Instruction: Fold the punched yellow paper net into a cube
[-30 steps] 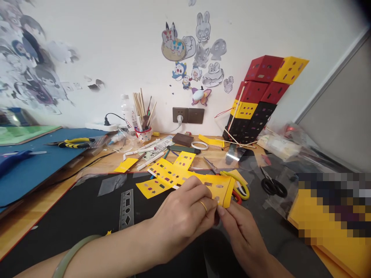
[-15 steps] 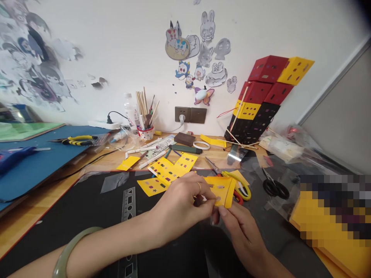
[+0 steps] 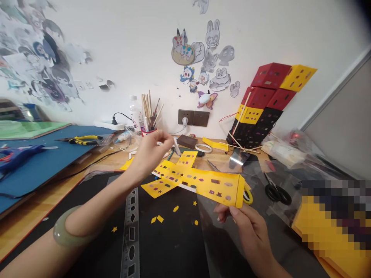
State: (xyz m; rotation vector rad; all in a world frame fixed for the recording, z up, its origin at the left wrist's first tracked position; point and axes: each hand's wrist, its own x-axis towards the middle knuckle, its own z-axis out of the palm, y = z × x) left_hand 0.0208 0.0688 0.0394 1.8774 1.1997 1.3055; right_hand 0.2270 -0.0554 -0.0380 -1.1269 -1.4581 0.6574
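Observation:
A cross-shaped yellow card [image 3: 199,178] with small cut-out shapes spans the middle, its right end folded along a crease. My right hand [image 3: 249,227] pinches the lower edge of that end between thumb and fingers. My left hand [image 3: 153,152] is raised to the left above the card, thumb and fingertips pressed together. A whitish sliver shows beside those fingertips; whether they hold it I cannot tell. Small yellow paper pieces, including a star [image 3: 114,229], lie on the black mat [image 3: 171,251]. A clear stencil ruler [image 3: 132,233] lies beneath my left forearm.
Black-handled scissors [image 3: 276,193] lie to the right; yellow-handled scissors [image 3: 247,195] are partly behind the card. A tower of red, yellow and black boxes [image 3: 257,106] leans at the back right. Pliers [image 3: 84,140] and a blue glue gun [image 3: 21,156] sit on the left board.
My left hand has moved from the card's right end up and to the left, uncovering the card and the small pieces. My right hand keeps its grip. The view has tilted slightly upward.

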